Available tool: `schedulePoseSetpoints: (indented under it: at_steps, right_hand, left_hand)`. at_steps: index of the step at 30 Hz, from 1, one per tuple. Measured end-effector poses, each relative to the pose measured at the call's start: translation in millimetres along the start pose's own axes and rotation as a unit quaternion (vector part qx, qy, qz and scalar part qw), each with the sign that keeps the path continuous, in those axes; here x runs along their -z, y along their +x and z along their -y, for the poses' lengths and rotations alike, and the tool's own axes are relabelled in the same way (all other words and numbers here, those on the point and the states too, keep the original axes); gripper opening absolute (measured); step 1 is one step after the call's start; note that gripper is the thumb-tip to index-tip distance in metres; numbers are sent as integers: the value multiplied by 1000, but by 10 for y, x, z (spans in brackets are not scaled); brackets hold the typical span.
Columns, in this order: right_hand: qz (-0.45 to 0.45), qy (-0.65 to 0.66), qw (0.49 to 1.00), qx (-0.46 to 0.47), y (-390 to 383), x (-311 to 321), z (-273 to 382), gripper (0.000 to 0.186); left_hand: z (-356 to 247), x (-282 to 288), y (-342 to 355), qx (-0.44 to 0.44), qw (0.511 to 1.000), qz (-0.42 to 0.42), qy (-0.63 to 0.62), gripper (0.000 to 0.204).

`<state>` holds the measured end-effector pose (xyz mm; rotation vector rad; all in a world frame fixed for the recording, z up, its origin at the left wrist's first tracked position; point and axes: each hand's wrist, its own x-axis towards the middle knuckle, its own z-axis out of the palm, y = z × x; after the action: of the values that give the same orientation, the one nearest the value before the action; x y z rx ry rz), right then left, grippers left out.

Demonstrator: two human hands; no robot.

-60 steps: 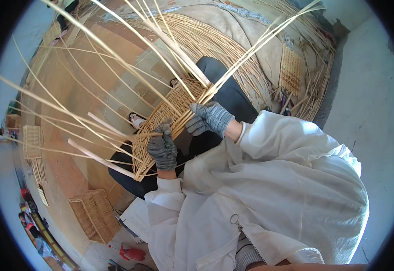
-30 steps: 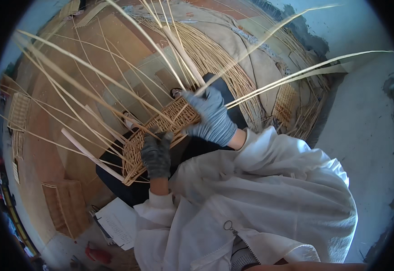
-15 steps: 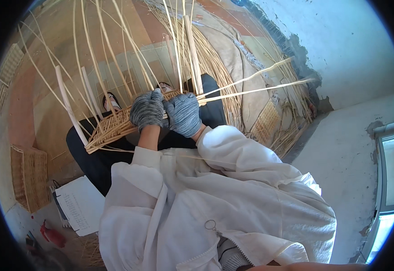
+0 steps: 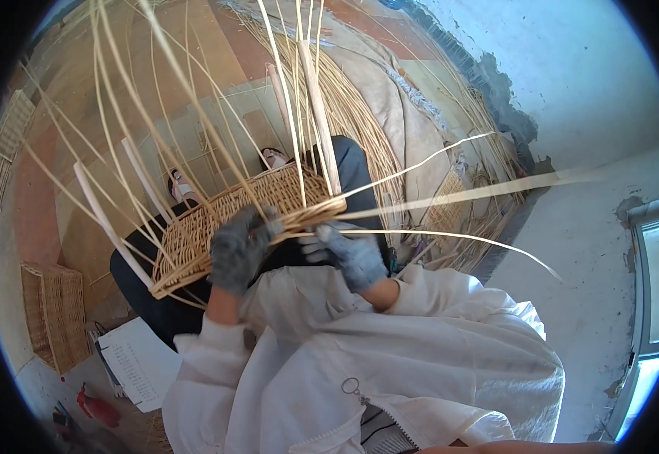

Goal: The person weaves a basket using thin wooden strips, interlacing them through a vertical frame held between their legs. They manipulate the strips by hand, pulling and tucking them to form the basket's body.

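A half-woven wicker basket (image 4: 208,219) lies tilted across my lap, with a woven base and long upright rods rising from its sides. Thick pale stakes (image 4: 318,113) stand at its corners. My left hand (image 4: 240,250), in a grey knitted glove and slightly blurred, grips the basket's near edge around the middle. Just to the right, my gloved right hand (image 4: 350,256) is below that edge, fingers curled at the inner end of a wicker rod (image 4: 450,233) that runs out to the right. The fingertips are partly smeared.
A long bundle of rods (image 4: 371,129) lies on cloth at the far right, beside a plastered wall (image 4: 571,250). A finished wicker basket (image 4: 53,314), a written sheet of paper (image 4: 140,363) and a red object (image 4: 99,408) are on the floor at left.
My hands have moved nearer to me and apart, the right one off the basket's edge. The basket has tipped, showing more of its base. A third rod now stretches out to the right.
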<state>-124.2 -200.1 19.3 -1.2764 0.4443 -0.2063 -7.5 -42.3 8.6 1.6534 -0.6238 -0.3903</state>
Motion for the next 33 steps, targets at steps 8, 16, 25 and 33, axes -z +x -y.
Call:
schedulePoseSetpoints:
  at_steps: [8,16,25,33]
  right_hand:
    - [-47,-526,749,400,1526,-560,525,40]
    - [25,-512,791,334,673,-195,608,80]
    - [47,-742,562,363,619,26,555,92]
    - [181,-709,592,338,653,138,481,58]
  left_hand:
    - [-1,-224,156,65,950,-72,297,26]
    - [-21,-141,197,150,940,-73,296,42]
    - [192,-637,-104,-198,835,-132,497,79]
    - [177,-492,178,-140,884,-29,446,83]
